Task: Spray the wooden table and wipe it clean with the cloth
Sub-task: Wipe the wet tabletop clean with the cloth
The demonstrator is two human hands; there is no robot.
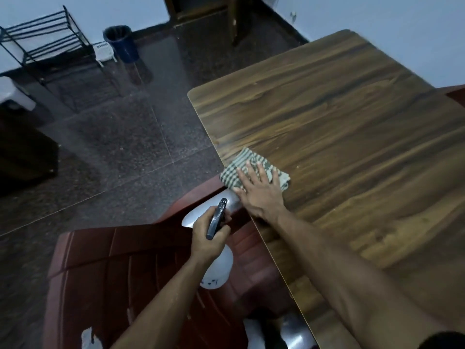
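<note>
Your right hand [259,192] lay flat on the cloth [254,172], fingers straight and spread, pressing it down on the table [352,137]. The fingertips pointed toward the far left corner of the tabletop. The cloth was a folded green-and-white checked one, and it sat at the table's left edge, in the near half of that edge, with its left corner right at the rim. Your right forearm crossed the near part of the tabletop at a slant.

Your left hand [208,238] was curled round the neck of the spray bottle [217,258], fingers wrapped under the dark trigger head. The nozzle pointed away from you, toward the cloth. The bottle's white body hung below your fist, and you held it off the table, just left of its edge, above the red chair [120,268]. Whether a finger was squeezing the trigger, I could not tell.

The chair stood near you, tight against the table's left side. A pale, shiny patch showed beside the nozzle; what it was I could not tell.

Farther left, across the dark speckled floor [120,147], a black wire rack [47,46] stood by the far wall, with a dark blue bin [122,42] just to its right.
</note>
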